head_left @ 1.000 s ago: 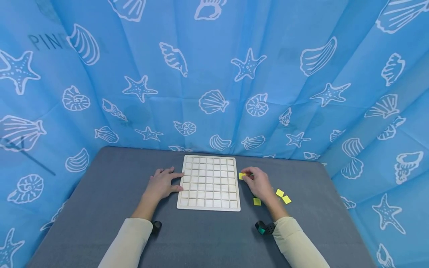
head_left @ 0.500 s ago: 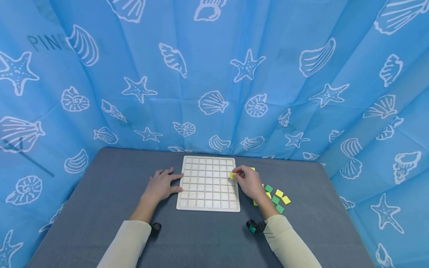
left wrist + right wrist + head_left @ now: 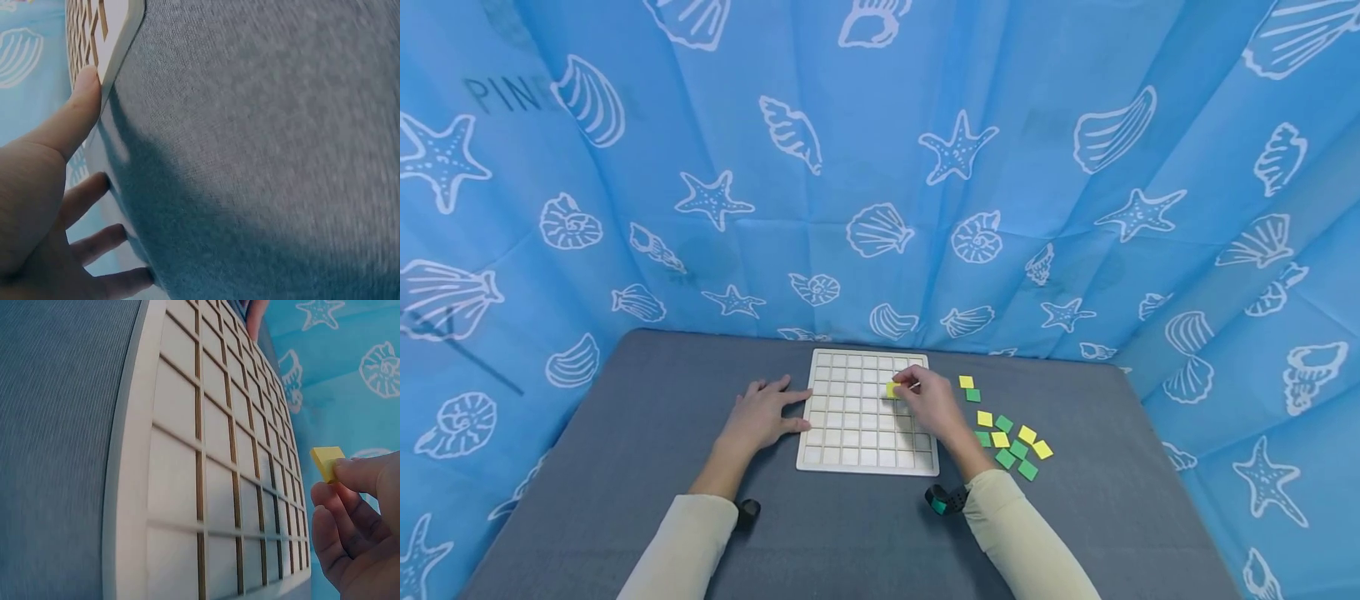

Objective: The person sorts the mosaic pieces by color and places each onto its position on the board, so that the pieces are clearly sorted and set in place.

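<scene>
- Over the board (image 3: 851,418), right of centre, I now see the right hand (image 3: 932,402) pinching one yellow tile (image 3: 892,389); it has moved in from beyond the right edge, bringing the tile above the grid.
- Left hand (image 3: 762,415): unchanged, fingers spread, thumb touching the board's left edge.
- Visible count, surface (image 3: 850,533) right of the board: five loose yellow pieces (image 3: 985,418), six green pieces (image 3: 1027,470).
</scene>
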Demonstrator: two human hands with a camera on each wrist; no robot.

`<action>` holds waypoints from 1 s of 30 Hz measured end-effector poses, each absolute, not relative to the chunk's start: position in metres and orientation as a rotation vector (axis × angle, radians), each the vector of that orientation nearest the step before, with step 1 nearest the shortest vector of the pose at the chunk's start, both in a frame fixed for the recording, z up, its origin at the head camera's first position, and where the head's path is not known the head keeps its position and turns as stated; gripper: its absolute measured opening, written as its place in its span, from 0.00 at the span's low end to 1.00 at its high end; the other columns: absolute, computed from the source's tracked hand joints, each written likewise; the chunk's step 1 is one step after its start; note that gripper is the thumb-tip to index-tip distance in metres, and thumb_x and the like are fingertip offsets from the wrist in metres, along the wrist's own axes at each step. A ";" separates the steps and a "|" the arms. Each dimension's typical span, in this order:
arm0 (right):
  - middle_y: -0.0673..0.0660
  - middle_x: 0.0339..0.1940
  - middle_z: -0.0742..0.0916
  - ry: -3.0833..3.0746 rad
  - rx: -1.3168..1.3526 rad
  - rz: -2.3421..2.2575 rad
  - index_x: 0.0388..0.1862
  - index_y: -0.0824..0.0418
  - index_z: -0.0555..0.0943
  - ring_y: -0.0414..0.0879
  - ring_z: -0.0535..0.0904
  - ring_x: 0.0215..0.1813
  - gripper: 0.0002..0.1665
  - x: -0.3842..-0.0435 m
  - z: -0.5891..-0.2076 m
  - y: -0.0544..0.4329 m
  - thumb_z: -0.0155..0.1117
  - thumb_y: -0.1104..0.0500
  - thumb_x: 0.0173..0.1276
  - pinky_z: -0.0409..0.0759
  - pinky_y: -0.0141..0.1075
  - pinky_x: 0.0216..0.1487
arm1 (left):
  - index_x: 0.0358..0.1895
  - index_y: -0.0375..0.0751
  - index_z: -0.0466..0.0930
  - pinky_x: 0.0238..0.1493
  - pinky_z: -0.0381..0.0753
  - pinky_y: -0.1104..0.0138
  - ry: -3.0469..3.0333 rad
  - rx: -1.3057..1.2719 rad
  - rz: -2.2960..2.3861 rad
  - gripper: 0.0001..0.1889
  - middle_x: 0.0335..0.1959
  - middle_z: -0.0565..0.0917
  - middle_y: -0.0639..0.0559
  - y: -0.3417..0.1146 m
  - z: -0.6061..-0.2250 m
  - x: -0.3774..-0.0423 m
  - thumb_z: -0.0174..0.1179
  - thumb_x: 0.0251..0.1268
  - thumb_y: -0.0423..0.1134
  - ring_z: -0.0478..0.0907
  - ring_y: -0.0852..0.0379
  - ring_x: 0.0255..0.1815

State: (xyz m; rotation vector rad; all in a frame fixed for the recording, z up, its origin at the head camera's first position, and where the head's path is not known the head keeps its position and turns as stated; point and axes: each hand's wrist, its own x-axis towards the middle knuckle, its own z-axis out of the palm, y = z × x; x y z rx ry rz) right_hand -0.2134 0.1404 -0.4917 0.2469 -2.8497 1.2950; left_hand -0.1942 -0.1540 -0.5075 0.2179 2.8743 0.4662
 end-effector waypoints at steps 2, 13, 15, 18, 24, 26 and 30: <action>0.52 0.38 0.87 -2.848 0.243 1.304 0.45 0.56 0.86 0.43 0.82 0.40 0.05 -0.214 -0.492 0.136 0.67 0.61 0.72 0.80 0.36 0.41 | 0.74 0.64 0.72 0.68 0.59 0.25 2.873 0.224 0.473 0.34 0.81 0.62 0.41 -0.154 -0.507 -0.195 0.67 0.63 0.58 0.54 0.24 0.79; 0.53 0.38 0.87 -2.897 0.333 1.327 0.45 0.58 0.86 0.43 0.82 0.40 0.05 -0.217 -0.494 0.109 0.66 0.61 0.73 0.80 0.37 0.41 | 0.73 0.63 0.73 0.68 0.59 0.25 2.870 0.200 0.480 0.34 0.81 0.62 0.41 -0.153 -0.506 -0.195 0.68 0.62 0.58 0.54 0.24 0.79; 0.53 0.38 0.88 -2.915 0.339 1.310 0.45 0.58 0.86 0.43 0.82 0.40 0.05 -0.218 -0.495 0.104 0.66 0.61 0.73 0.81 0.37 0.42 | 0.73 0.63 0.72 0.68 0.59 0.25 2.870 0.201 0.479 0.34 0.81 0.62 0.41 -0.153 -0.506 -0.195 0.68 0.62 0.58 0.54 0.24 0.79; 0.52 0.37 0.88 -2.928 0.355 1.287 0.45 0.58 0.86 0.42 0.83 0.40 0.05 -0.220 -0.496 0.096 0.67 0.62 0.72 0.81 0.37 0.43 | 0.73 0.63 0.72 0.68 0.59 0.26 2.872 0.198 0.467 0.35 0.81 0.62 0.41 -0.153 -0.507 -0.196 0.68 0.62 0.59 0.54 0.24 0.79; 0.52 0.38 0.89 -2.939 0.353 1.289 0.44 0.57 0.86 0.42 0.84 0.41 0.05 -0.222 -0.498 0.080 0.67 0.61 0.72 0.82 0.38 0.45 | 0.73 0.63 0.72 0.68 0.60 0.26 2.867 0.193 0.442 0.35 0.81 0.63 0.40 -0.153 -0.508 -0.197 0.68 0.62 0.59 0.55 0.24 0.79; 0.51 0.38 0.89 -2.951 0.360 1.292 0.43 0.57 0.86 0.42 0.84 0.41 0.04 -0.222 -0.498 0.075 0.68 0.61 0.71 0.83 0.38 0.45 | 0.73 0.63 0.72 0.68 0.60 0.26 2.866 0.193 0.443 0.35 0.81 0.63 0.40 -0.153 -0.507 -0.197 0.68 0.62 0.59 0.55 0.24 0.79; 0.51 0.38 0.89 -2.965 0.376 1.306 0.43 0.57 0.86 0.42 0.84 0.41 0.04 -0.223 -0.498 0.065 0.68 0.60 0.71 0.82 0.38 0.46 | 0.73 0.63 0.73 0.68 0.60 0.26 2.873 0.196 0.446 0.34 0.81 0.63 0.40 -0.152 -0.507 -0.197 0.67 0.62 0.59 0.56 0.24 0.79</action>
